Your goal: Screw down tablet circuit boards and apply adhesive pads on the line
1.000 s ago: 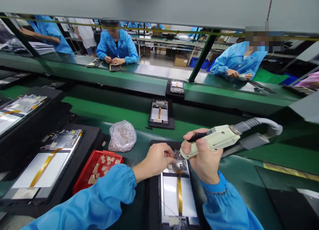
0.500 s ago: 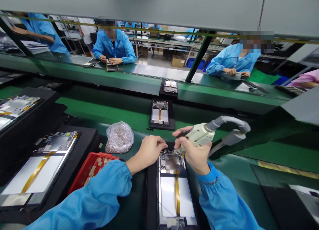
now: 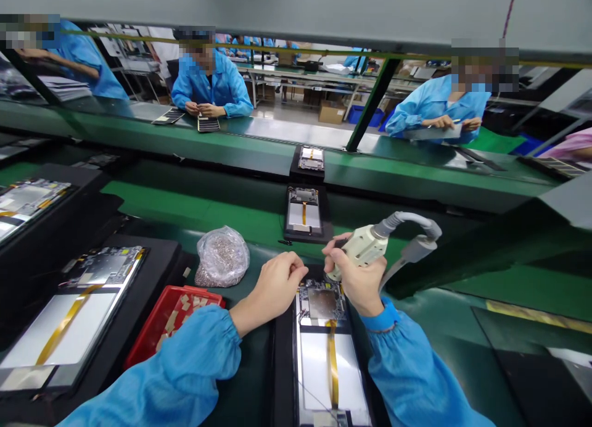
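Observation:
An opened tablet (image 3: 330, 365) lies in front of me, its circuit board at the far end and a golden ribbon cable down its middle. My right hand (image 3: 358, 279) is wrapped round a cream electric screwdriver (image 3: 366, 245) with a thick grey cord, over the board's far right corner; its tip is hidden. Close to the far left corner, my left hand (image 3: 280, 282) has thumb and fingers pinched together. Whatever is between those fingertips, if anything, is too small to make out. A plastic bag of small screws (image 3: 222, 257) sits left of this hand.
A red tray (image 3: 155, 319) with small tan pieces stands at the left. Beyond it, another opened tablet (image 3: 87, 316) rests on black foam. Further tablets (image 3: 304, 210) lie ahead on the green line. Co-workers in blue sit across; a dark panel (image 3: 531, 365) lies right.
The screwdriver and my right hand have shifted slightly left and down, and its cord moved along. My left hand stays pinched at nearly the same spot. The view has tilted slightly.

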`<state>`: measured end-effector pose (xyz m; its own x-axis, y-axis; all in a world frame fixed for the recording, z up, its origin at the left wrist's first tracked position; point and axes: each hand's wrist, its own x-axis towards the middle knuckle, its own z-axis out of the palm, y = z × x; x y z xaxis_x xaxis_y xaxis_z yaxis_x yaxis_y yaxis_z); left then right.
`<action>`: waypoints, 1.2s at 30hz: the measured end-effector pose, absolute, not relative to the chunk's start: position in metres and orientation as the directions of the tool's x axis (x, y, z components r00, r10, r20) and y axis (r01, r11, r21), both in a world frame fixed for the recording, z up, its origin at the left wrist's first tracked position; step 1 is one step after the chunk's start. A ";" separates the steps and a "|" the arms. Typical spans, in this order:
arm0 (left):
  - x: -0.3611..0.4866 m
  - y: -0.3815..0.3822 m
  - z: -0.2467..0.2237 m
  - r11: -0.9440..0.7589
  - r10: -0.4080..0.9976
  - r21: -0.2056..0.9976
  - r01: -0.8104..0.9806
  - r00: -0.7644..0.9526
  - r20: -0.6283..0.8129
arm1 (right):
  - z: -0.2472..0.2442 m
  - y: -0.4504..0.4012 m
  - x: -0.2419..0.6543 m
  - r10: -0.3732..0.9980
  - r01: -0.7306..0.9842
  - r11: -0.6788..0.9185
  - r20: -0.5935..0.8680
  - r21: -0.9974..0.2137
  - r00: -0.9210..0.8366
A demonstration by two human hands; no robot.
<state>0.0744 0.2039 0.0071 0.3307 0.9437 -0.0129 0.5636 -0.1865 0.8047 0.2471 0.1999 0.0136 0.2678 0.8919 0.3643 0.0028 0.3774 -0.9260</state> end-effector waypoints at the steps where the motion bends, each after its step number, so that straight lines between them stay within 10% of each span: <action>1: 0.076 0.203 0.005 -0.207 0.940 0.801 0.561 0.342 0.004 | 0.012 0.200 0.247 0.890 0.010 0.376 0.364 -0.927 0.273; 13: 0.094 0.196 -0.012 -0.412 0.869 0.632 0.656 0.492 0.055 | 0.010 0.198 0.245 0.882 0.019 0.388 0.377 -0.922 0.283; 23: 0.094 0.196 -0.018 -0.394 0.875 0.652 0.647 0.481 0.052 | 0.032 0.196 0.255 0.984 -0.310 0.170 0.179 -0.935 -0.001; 36: 0.096 0.195 -0.019 -0.385 0.875 0.637 0.668 0.484 0.022 | 0.012 0.201 0.253 0.927 -0.132 0.354 0.328 -0.926 0.184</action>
